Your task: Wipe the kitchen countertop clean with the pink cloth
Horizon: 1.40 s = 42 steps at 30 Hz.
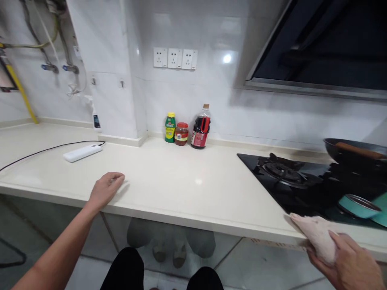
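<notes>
My right hand (353,257) grips a pale pink cloth (316,233) at the counter's front edge, below the stove. The cloth's far end lies on the countertop (181,181), and the rest is bunched under my fingers. On the left, my left hand (105,189) rests at the front of the counter with its fingers curled together. I see nothing held in it, though the palm side is hidden. A white oblong device (82,153) with a black cable lies beyond that hand.
Against the wall stand a green bottle (170,128), a red-lidded jar (181,134) and a dark sauce bottle (200,128). A black gas stove (282,173) bears a wok (353,151) and a teal pot (356,206). A spray bottle (96,121) stands beside the pillar.
</notes>
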Tool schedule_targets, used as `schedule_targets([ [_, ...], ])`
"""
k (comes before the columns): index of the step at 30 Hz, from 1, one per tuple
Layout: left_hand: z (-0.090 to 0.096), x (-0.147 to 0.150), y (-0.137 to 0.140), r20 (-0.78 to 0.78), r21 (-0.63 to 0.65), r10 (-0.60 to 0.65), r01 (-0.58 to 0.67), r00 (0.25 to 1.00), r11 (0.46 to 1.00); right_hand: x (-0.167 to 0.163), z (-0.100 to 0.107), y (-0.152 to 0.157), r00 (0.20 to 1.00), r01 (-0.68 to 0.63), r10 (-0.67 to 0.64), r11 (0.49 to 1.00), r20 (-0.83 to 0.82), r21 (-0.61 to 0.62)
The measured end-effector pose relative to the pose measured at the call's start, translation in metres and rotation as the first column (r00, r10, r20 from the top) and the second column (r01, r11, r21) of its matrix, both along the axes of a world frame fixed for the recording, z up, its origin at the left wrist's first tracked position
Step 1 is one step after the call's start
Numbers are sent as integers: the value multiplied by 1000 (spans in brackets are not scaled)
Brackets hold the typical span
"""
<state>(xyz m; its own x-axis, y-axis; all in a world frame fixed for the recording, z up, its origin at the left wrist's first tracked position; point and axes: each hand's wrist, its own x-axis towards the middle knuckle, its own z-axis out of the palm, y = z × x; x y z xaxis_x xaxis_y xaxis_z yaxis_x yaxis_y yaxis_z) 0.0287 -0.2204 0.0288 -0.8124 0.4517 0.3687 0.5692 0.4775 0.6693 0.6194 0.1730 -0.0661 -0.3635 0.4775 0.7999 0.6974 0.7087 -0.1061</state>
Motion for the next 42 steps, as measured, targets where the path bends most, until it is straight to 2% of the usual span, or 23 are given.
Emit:
schedule_targets([
  [3,-1,3,-1,10,8,-26,26,1000,1000,-55,-2,-35,978,-171,166,985,126,32],
  [7,-4,6,-3,12,40,-53,52,999,998,-163,-13,-122,966,-241,233,969,114,60],
  [9,-5,6,-4,-5,75,-77,77,997,994,-222,-15,-173,940,-342,338,935,51,96],
  [11,-5,5,-4,-24,119,-99,102,995,988,-276,-13,-220,885,-464,463,886,-52,-11],
  [14,-5,10,-7,-53,181,-101,109,993,977,-338,-5,-273,809,-588,586,806,-46,-64],
  [17,-13,28,-19,-87,248,-67,87,994,965,-376,1,-303,735,-678,677,729,-40,-95],
  [19,-25,48,-32,-112,325,-55,89,992,941,-393,0,-313,686,-726,726,678,-56,-115],
  [22,-49,82,-51,-77,496,-27,62,997,866,-407,-5,-324,641,-767,761,631,-98,-117],
  [24,-64,101,-60,6,584,-19,12,1000,812,-410,-4,-331,593,-805,775,581,-218,-120],
  [25,-68,108,-63,45,617,-20,-12,999,787,-410,-1,-335,542,-839,776,524,-323,-150],
  [26,-70,113,-65,75,642,-23,-31,997,766,-409,4,-338,472,-881,758,428,-450,-203],
  [27,-70,116,-66,95,661,-26,-44,995,749,-409,11,-342,394,-919,704,294,-591,-263],
  [28,-67,118,-66,106,676,-35,-46,994,735,-408,20,-345,323,-941,615,127,-719,-314],
  [29,-63,119,-65,111,684,-60,-33,992,729,-408,29,-347,272,-940,510,-39,-816,-338],
  [30,-58,119,-64,117,680,-108,0,987,734,-408,38,-348,238,-927,405,-178,-883,-331],
  [31,-52,119,-62,129,663,-174,45,976,747,-409,46,-348,215,-907,329,-282,-919,-313],
  [32,-46,118,-60,148,639,-238,91,960,764,-410,53,-346,200,-891,297,-341,-934,-299],
  [33,-41,117,-58,173,612,-288,126,942,781,-410,58,-344,193,-883,314,-357,-929,-304],
  [34,-37,117,-56,194,583,-310,145,931,800,-410,61,-339,195,-882,373,-337,-907,-328],
  [36,-30,114,-56,198,521,-261,124,945,845,-408,63,-327,222,-892,532,-226,-817,-390],
  [39,-22,105,-61,118,454,-99,35,988,891,-396,61,-295,320,-901,688,11,-651,-433],
  [42,-14,92,-65,8,446,39,-39,999,894,-371,65,-244,494,-858,712,303,-500,-415],
])
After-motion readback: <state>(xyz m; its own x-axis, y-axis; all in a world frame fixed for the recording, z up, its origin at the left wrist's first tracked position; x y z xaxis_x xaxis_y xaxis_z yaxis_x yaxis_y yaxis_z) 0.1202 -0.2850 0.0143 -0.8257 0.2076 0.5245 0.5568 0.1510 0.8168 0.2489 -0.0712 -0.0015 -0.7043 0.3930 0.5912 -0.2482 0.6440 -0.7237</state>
